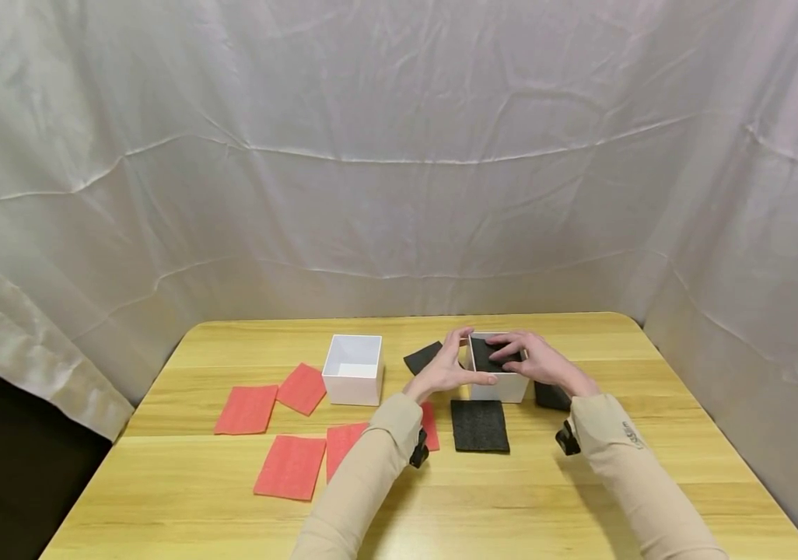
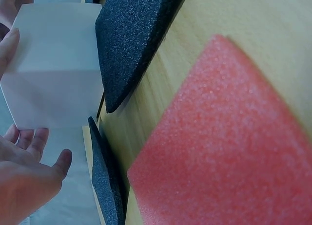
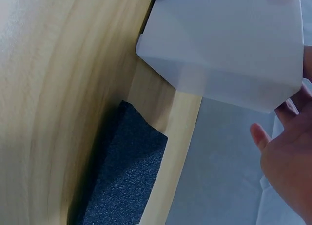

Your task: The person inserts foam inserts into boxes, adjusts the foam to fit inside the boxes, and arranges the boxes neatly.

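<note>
At the right of the table stands an open white box [image 1: 498, 386] with a black foam sheet [image 1: 484, 355] in its opening. My left hand [image 1: 449, 367] holds the box around its left side, thumb at the front rim, fingers toward the back. My right hand [image 1: 535, 359] reaches over the right rim, its bent fingers and thumb on the black foam sheet. In the left wrist view the box [image 2: 56, 96] fills the upper left, with fingers curled behind its far edge. Another black foam sheet [image 1: 479, 426] lies flat before the box.
A second white box [image 1: 352, 389] stands open to the left. Several red foam sheets [image 1: 290, 467] lie around it and toward my left forearm. More black foam shows behind my left hand [image 1: 423, 357] and beside the box's right side [image 1: 551, 397]. A pale curtain [image 1: 399, 218] hangs behind the table.
</note>
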`<action>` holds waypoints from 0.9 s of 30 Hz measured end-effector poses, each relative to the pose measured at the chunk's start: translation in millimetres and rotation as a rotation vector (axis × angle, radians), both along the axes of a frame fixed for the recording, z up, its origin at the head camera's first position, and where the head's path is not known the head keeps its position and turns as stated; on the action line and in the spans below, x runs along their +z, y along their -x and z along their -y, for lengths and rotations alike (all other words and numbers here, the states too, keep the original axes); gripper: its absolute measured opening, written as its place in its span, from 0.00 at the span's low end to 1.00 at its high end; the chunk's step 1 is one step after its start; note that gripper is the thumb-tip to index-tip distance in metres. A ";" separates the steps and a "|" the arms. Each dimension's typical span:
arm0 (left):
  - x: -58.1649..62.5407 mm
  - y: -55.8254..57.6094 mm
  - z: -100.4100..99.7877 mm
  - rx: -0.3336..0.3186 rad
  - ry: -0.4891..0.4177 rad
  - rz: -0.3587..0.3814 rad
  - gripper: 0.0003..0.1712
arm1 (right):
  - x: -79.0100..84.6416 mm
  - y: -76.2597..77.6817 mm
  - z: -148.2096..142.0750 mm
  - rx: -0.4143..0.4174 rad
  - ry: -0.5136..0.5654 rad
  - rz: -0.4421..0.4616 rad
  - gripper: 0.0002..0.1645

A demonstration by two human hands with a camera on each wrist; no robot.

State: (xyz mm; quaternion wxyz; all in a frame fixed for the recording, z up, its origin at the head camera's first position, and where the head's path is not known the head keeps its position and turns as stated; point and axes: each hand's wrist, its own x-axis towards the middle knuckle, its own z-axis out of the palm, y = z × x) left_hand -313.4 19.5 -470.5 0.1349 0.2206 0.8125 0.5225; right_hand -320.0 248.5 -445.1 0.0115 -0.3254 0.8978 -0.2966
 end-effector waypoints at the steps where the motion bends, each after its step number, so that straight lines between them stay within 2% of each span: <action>1: -0.3 0.2 -0.1 0.000 0.002 -0.001 0.58 | 0.1 0.4 -0.4 0.004 -0.001 0.006 0.15; 8: 1.3 -0.4 0.1 -0.001 0.005 -0.002 0.57 | 2.5 -0.6 -1.7 0.011 -0.008 0.048 0.15; 15: 1.8 -1.3 0.5 -0.003 0.002 -0.006 0.57 | 0.5 -0.4 -1.3 0.008 -0.003 0.030 0.15; 19: 1.7 -1.7 0.9 -0.004 0.000 -0.006 0.57 | -5.2 -1.4 -2.2 -0.017 0.035 -0.003 0.15; 27: 0.9 -1.1 0.8 -0.002 0.018 -0.019 0.57 | -18.0 -7.4 -4.1 -0.127 0.176 -0.023 0.15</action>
